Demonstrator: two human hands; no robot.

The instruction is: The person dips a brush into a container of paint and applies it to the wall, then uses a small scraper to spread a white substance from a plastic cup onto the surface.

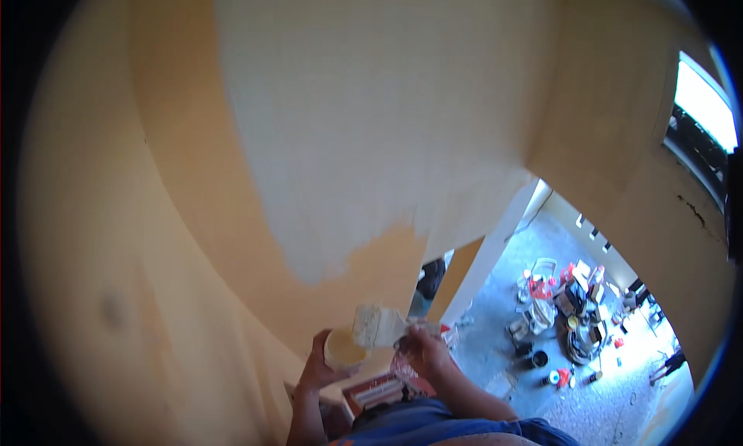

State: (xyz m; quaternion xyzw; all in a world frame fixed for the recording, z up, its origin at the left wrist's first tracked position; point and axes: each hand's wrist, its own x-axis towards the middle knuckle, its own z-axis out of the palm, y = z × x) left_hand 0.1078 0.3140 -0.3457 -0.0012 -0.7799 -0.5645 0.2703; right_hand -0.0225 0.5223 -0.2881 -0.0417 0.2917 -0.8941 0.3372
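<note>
My left hand (317, 370) is wrapped round a small tub (344, 352) with pale yellowish contents. In my right hand (426, 355) is a wide paintbrush (378, 327), gripped by its handle. The brush head, coated in pale paint, points left and overlaps the tub's rim in this view. Ahead of both hands rises a wall with a large whitish painted patch (387, 121). An orange-tan band (340, 272) borders that patch on its left and along its ragged lower edge.
Far below on the right, a floor (495, 291) holds a cluttered heap of gear (580, 314), with several buckets (539, 358) nearby. A person (669, 365) stands at its right edge. Beneath my hands is a red-and-white object (383, 392). A window opening (704, 102) is at upper right.
</note>
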